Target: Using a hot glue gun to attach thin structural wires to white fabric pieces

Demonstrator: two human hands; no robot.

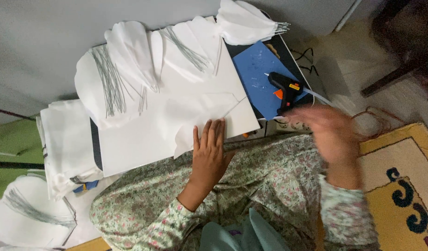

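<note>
— Fabric petal (202, 114), white, lies on the white board (130, 144) across the lap; left hand (209, 153) rests flat on its lower edge, fingers together.

— And the right hand (332, 132)?

— Blurred, just beside the black glue gun (284, 89) on the blue sheet (260, 76). Open or closed, I cannot tell.

— Risks?

— I reckon the hot nozzle could drip or scorch cloth; the trailing cord might snag.

— Any containers?

— None in view; just loose petal stacks (130, 51) and thin wires (109, 81).
</note>
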